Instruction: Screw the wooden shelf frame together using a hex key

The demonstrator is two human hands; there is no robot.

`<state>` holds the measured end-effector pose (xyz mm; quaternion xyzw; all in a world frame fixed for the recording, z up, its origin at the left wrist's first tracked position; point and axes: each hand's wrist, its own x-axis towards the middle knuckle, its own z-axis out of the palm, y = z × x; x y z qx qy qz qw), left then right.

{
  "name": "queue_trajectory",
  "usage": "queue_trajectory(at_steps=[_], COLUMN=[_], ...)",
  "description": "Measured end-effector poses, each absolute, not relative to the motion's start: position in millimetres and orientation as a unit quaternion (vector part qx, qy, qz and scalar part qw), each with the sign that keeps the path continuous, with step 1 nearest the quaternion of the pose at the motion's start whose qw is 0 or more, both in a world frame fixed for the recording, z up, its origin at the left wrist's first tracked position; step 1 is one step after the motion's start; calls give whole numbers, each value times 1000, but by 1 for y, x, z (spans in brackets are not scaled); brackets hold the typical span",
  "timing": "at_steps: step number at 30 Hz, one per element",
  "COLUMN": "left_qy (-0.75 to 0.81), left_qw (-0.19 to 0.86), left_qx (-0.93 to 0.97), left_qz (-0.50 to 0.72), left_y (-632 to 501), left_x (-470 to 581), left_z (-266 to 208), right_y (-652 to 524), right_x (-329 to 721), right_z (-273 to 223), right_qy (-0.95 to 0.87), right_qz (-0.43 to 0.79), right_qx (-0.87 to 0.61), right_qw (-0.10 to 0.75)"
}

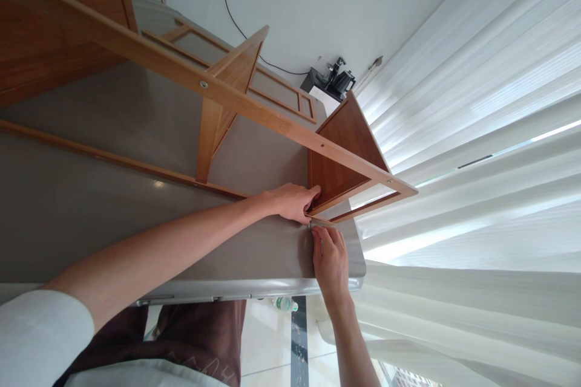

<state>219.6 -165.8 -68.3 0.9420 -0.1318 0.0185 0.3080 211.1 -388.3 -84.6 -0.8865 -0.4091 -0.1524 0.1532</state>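
Note:
A wooden shelf frame [276, 124] lies on its side on the grey table [254, 248], its slatted panels standing up between two long rails. My left hand [295, 201] grips the lower rail at the frame's right end, thumb against the end panel [342, 157]. Just below it, my right hand [331, 254] is closed in a pinch at the same corner. A thin dark metal piece [310, 225] shows between its fingertips and the rail; its exact kind is too small to tell. Bolt heads [203, 84] sit in the upper rail.
Behind the frame lies a separate slim wooden frame [281, 95]. A coffee pot [344, 81] stands on a dark cabinet near the wall, where a black cord [236, 27] hangs from a socket. White curtains [476, 193] hang at the right. Under the table is a plastic bottle [284, 303].

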Motion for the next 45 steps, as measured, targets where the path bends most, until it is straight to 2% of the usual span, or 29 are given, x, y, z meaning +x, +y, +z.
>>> queue_trajectory(at_steps=[10, 15, 20, 32, 39, 45], left_qy=[-134, -137, -142, -145, -139, -138], left_qw=[292, 281, 271, 268, 265, 263], left_qx=[947, 949, 952, 952, 953, 954], left_qz=[28, 29, 32, 38, 40, 42], left_y=[-165, -165, -164, -164, -165, -165], left_x=[219, 219, 219, 219, 219, 219], left_z=[-68, -69, -69, -71, -70, -71], right_y=[-384, -380, -381, -386, -388, -391], right_x=[204, 203, 207, 217, 217, 212], right_z=[-80, -74, -76, -91, -96, -92], right_qy=[-436, -447, -438, -360, -345, -363], right_qz=[-211, -207, -198, -142, -134, -149], right_qx=[-874, -870, -875, -887, -890, -891], right_qw=[44, 26, 63, 251, 266, 229])
